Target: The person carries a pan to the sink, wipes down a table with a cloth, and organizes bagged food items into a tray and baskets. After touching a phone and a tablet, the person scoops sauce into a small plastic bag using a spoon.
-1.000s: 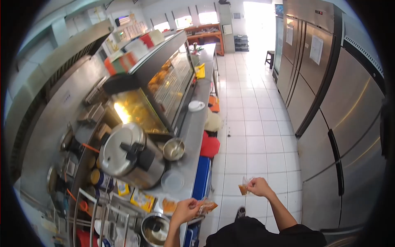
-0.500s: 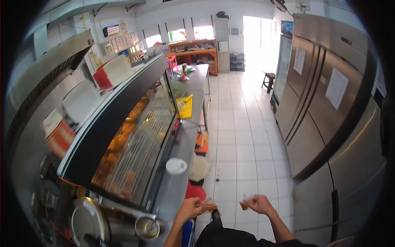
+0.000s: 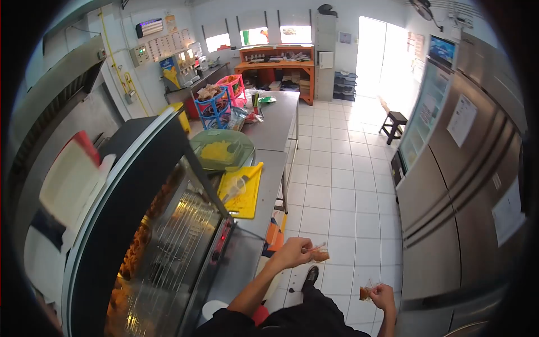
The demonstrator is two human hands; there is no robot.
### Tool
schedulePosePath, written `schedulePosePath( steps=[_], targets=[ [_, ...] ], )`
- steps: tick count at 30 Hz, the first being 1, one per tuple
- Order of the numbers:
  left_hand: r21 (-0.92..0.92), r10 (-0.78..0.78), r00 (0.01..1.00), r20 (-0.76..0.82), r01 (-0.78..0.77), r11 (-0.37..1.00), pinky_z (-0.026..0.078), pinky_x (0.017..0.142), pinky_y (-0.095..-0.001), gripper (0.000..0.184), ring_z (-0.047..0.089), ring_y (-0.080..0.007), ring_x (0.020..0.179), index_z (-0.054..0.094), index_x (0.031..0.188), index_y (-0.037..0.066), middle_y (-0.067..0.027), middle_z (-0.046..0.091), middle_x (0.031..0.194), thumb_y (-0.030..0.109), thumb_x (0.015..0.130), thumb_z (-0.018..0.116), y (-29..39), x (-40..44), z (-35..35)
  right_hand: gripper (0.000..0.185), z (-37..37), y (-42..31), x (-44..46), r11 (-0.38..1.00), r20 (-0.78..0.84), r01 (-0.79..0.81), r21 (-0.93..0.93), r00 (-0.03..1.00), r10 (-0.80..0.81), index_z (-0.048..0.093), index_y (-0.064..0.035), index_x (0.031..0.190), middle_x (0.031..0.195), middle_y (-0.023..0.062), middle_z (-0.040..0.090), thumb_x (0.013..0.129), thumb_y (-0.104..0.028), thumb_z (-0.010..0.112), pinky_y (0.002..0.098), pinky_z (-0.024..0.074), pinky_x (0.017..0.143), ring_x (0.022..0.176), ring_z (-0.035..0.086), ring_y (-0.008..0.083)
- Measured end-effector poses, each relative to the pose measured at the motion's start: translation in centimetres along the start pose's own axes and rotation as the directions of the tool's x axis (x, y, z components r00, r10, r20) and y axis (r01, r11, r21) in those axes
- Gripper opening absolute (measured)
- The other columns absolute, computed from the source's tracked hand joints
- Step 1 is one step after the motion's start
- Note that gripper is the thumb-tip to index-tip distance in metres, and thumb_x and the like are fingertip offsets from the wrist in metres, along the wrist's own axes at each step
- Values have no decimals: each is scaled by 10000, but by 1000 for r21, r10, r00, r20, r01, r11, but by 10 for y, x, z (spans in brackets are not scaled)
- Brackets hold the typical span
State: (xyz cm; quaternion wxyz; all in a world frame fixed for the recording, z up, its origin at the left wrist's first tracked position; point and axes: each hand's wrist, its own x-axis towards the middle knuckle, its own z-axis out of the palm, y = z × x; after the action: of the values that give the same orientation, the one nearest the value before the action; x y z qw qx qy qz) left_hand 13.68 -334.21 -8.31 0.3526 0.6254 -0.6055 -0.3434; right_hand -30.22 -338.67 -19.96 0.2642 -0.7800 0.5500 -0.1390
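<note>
My left hand is closed, pinching the gathered top of a small clear plastic bag with something brown in it. Lower and to the right, my right hand pinches a similar small plastic bag, also with brown contents. Both bags hang over the tiled floor, apart from any surface. What exactly is inside them is too small to make out. Nearest to my left arm is the glass-fronted warming cabinet, which holds golden-brown food and wire racks.
A yellow cutting board with a knife and a green-lidded tub are on the steel counter. Blue basket rack stands farther along. Steel refrigerators line the right side. A dark stool stands near the bright doorway.
I have moved forward along the aisle, so the cabinet slides back on the left and the cutting board comes nearer. Both hands still hold the bags; my left hand is higher in view.
</note>
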Motion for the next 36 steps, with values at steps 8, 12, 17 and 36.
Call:
schedulePosePath(
  steps=[8,12,17,36],
  targets=[
    [-64,-203,927,-315,193,979,563,753,-336,267,708,-242,787,676,929,-34,-165,701,800,193,801,730,-50,197,-143,246,-19,-92,395,957,139,287,-36,950,-280,610,1,637,671,173,609,743,-199,708,410,489,599,626,613,334],
    [-92,-306,831,-465,298,950,558,720,-330,235,706,-214,765,682,933,-32,-150,702,796,166,812,716,-87,290,-222,213,-43,-185,571,886,142,459,67,874,-464,622,-15,653,700,159,621,748,-189,698,422,489,662,700,614,334],
    [-62,-278,744,-607,304,950,546,668,-325,223,704,-201,730,683,933,-31,-149,705,801,159,820,715,-138,421,-330,200,-29,-241,770,824,135,566,25,815,-564,617,-14,674,735,144,628,742,-181,704,433,485,723,757,607,327],
    [326,-211,544,-812,723,610,546,755,-376,319,695,-281,816,727,909,29,-171,715,860,277,720,793,-317,825,-868,142,-12,-399,1408,638,277,756,148,587,-761,633,6,697,671,151,592,734,-112,703,400,471,607,630,582,308]
  ],
)
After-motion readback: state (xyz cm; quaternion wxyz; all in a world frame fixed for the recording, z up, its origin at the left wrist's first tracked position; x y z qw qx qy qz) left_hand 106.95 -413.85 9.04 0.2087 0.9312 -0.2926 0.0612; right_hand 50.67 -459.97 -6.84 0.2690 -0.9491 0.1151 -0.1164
